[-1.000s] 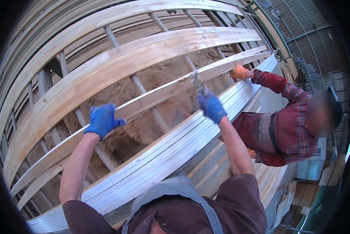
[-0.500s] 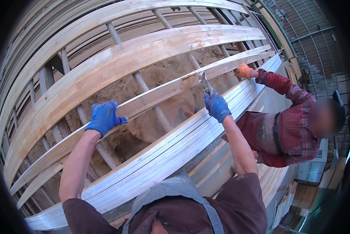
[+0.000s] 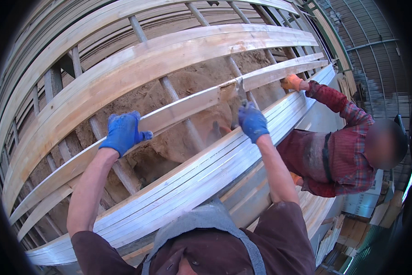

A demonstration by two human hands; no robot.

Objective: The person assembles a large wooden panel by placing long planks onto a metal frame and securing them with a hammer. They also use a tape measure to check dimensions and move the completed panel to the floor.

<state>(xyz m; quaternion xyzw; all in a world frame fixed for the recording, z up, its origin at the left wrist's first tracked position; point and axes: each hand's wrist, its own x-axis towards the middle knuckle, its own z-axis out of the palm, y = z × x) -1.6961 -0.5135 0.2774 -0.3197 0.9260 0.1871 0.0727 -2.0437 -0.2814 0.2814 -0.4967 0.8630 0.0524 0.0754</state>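
Observation:
Long pale wooden board (image 3: 187, 106) stands on its edge across several bars. My left hand (image 3: 123, 133), in a blue glove, is closed around the board, with the thumb along its near side. A putty knife (image 3: 241, 94), blurred, is in my blue-gloved right hand (image 3: 253, 123). Its blade is at the board's near face, just right of a rough brownish patch (image 3: 227, 91). I cannot tell whether it touches the wood. The putty knife's handle is mostly hidden in my fingers.
Closer to me lies a stack of whitish boards (image 3: 206, 174). Wider boards (image 3: 178, 50) rest on the metal bars (image 3: 169, 89) beyond, with sawdust (image 3: 169, 142) below. At the right, a co-worker (image 3: 329, 156) has an orange-gloved hand (image 3: 292, 82) at the boards' far end.
My right hand has drawn slightly downward in the picture, and the putty knife now points more straight up. My left hand keeps its hold on the board.

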